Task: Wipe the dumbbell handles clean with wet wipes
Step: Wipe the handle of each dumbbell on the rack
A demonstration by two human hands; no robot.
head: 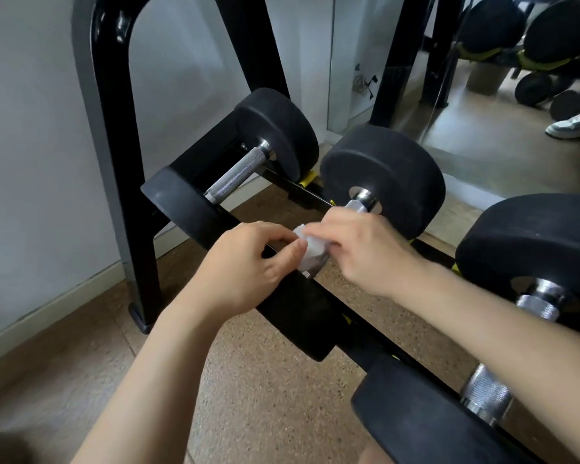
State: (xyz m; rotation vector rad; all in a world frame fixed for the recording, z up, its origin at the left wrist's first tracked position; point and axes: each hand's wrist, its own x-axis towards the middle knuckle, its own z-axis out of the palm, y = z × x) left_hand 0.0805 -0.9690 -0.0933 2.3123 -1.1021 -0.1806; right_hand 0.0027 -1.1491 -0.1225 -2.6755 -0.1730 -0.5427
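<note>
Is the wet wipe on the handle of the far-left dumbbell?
No: the far-left handle lies bare, while the left hand and the right hand hold the wet wipe on the middle handle.

Soft daylight, perhaps slightly blurred edges.

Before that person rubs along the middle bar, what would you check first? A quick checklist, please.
1. The wet wipe lies around the middle dumbbell's handle: ok.
2. The left hand pinches the wipe: ok.
3. The right hand holds the wipe on the handle: ok.
4. The middle dumbbell rests on the rack: ok.
5. Wipe wet enough: cannot tell.
</note>
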